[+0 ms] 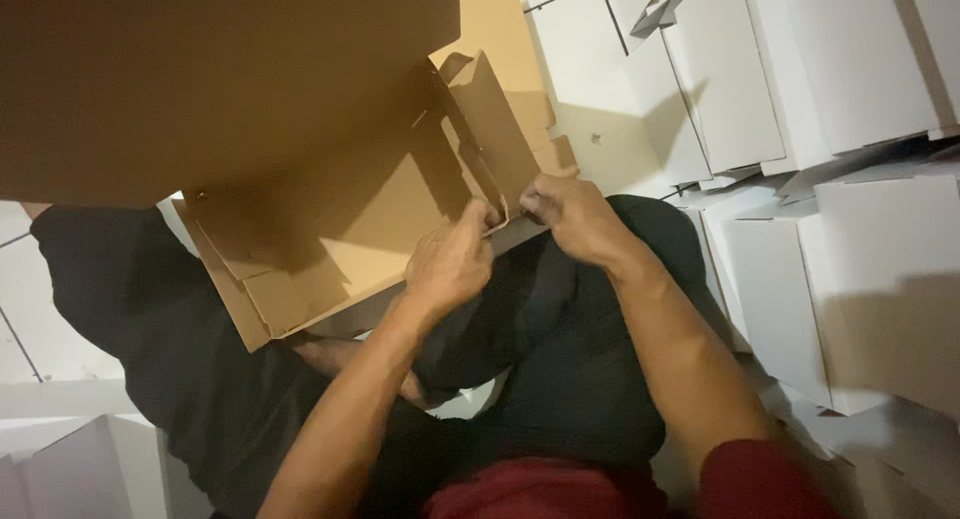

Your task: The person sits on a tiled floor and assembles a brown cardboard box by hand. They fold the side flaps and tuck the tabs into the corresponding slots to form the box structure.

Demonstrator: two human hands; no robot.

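Both hands pinch one folded side wall of a brown cardboard box (330, 219) resting on the lap: left hand (450, 264) closed on its near edge, right hand (570, 214) closed on the corner flap (505, 129). Seating the flap squarely likely calls for even pressure. White boxes (800, 99) stand at right.

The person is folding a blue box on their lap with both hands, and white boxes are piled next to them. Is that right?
Not quite. The box is brown cardboard, not blue, as the head view shows. The rest holds: the left hand and right hand both pinch a flap at its corner, it rests on the lap, and white boxes are piled beside the person.
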